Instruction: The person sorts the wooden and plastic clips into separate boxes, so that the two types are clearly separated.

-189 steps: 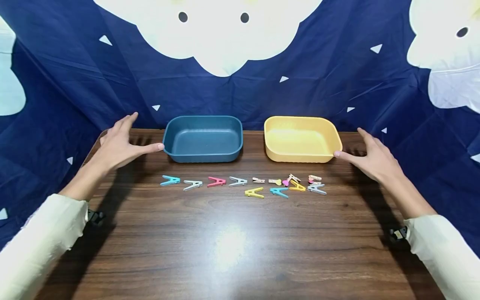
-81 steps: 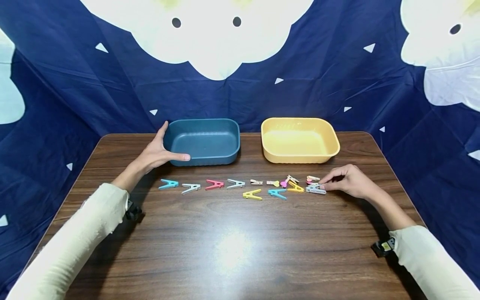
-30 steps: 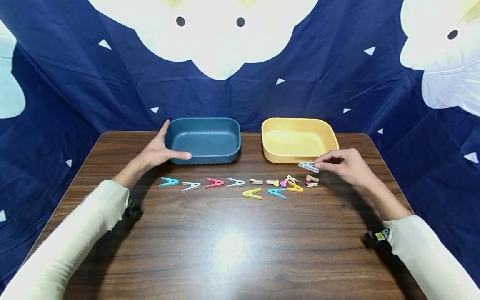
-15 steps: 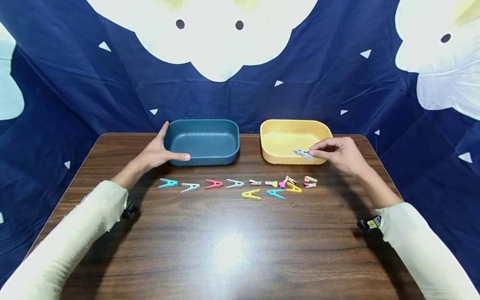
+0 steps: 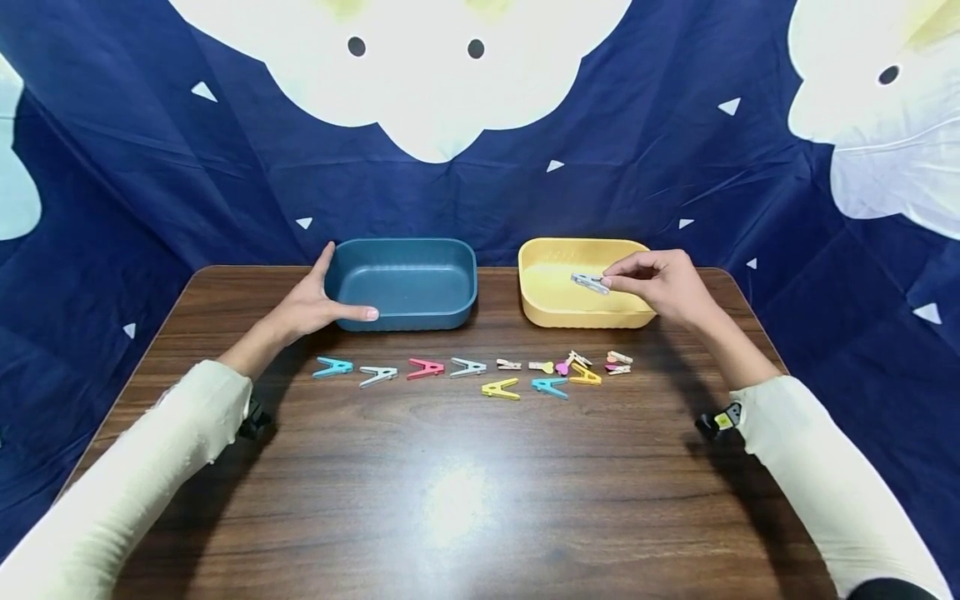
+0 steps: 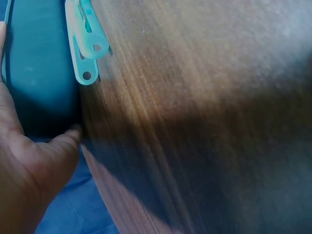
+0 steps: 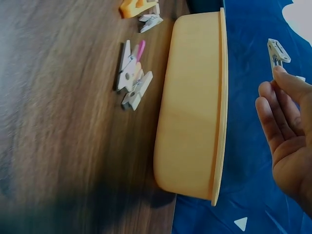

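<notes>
Nearest to my head camera, well in front of the yellow tub (image 5: 577,317), I see dark wood-grain table (image 5: 337,500), with two cream sleeves (image 5: 825,467) reaching forward at either side. Closer to the yellow tub, a yellow clip (image 5: 500,388) lies off its front left corner and a blue clip (image 5: 550,387) before its front wall. A loose row comes next: left of the yellow tub, a light-blue clip (image 5: 333,367), white clip (image 5: 378,375), red clip (image 5: 426,368), pale clip (image 5: 468,367) and plain wooden peg (image 5: 509,364); in front of it, a yellow-heart peg (image 5: 540,367), a pink-heart peg (image 5: 577,359) close beside an orange clip (image 5: 586,375), and two small pegs (image 5: 618,362) together. The right hand (image 5: 667,287) reaches in from the yellow tub's right, thumb and finger pinching a grey-blue clip (image 5: 588,283) above its opening. To its left, across a gap, stands a teal tub (image 5: 408,321); I see the left hand (image 5: 303,312) touching the far end of that one, thumb and fingers spread apart, thumb along the front wall. Behind the yellow tub hangs a navy backdrop (image 5: 480,200) with white cloud shapes (image 5: 427,75).
</notes>
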Demonstrator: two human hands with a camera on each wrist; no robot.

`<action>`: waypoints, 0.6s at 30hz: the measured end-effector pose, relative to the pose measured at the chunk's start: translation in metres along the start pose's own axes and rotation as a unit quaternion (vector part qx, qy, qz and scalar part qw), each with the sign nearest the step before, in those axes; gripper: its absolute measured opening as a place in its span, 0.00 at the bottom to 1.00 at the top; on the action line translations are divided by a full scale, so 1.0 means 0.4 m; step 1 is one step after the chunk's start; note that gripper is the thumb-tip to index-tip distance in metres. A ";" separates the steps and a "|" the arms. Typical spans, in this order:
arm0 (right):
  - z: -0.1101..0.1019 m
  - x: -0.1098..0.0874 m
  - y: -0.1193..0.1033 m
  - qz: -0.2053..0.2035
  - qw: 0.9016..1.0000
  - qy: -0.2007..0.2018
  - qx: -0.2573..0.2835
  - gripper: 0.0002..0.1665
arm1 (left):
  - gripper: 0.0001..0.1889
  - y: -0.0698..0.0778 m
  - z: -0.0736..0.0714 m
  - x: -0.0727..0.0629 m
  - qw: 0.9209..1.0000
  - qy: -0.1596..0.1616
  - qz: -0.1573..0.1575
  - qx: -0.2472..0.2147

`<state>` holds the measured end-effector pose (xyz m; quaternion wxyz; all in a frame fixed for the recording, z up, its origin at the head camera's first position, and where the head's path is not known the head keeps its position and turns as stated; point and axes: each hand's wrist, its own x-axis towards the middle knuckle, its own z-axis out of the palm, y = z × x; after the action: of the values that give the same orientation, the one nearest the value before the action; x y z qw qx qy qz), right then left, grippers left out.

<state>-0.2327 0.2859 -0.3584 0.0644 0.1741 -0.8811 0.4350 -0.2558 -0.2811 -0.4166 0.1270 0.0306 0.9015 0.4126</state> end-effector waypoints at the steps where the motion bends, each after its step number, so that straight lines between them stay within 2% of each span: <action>1: 0.002 0.005 -0.001 -0.001 1.000 0.001 0.003 0.08 | 0.83 0.000 0.001 0.000 1.000 0.000 0.000 -0.001; 9: 0.023 0.038 -0.009 -0.004 1.000 0.008 -0.006 0.06 | 0.83 0.000 0.006 0.003 1.000 -0.001 -0.001 -0.001; 18: 0.055 0.074 -0.015 -0.007 1.000 0.011 0.010 0.06 | 0.82 -0.006 0.000 0.005 1.000 -0.015 0.002 -0.004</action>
<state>-0.2571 0.2575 -0.3596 0.0752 0.1760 -0.8748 0.4451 -0.2576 -0.2823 -0.4187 0.1394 0.0379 0.8977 0.4163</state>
